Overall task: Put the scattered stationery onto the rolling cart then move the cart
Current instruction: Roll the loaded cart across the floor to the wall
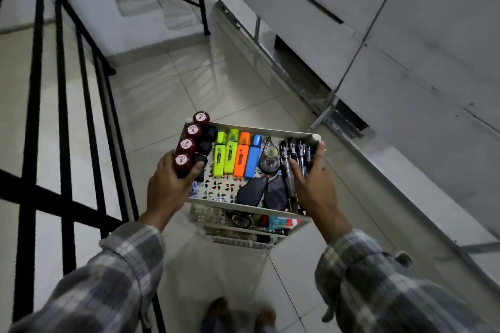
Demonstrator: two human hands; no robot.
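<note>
Head view: both hands, left hand [169, 184] at nine o'clock, right hand [315, 181] at three, are gripping the loaded cart [251, 127], fingers curled over its rim; stationery is stowed, so wheeling it away is what is remaining.

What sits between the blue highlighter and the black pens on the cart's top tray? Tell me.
In the head view, a clear correction tape dispenser lies between the blue highlighter and the black pens, in the cart's top tray.

Dim, cool indoor light. Soft glare sheens the floor tiles [205, 73] ahead. Wide-angle bending curves the railing [62, 94] at left; sleeves [108, 286] and feet at the bottom edge blur.
</note>
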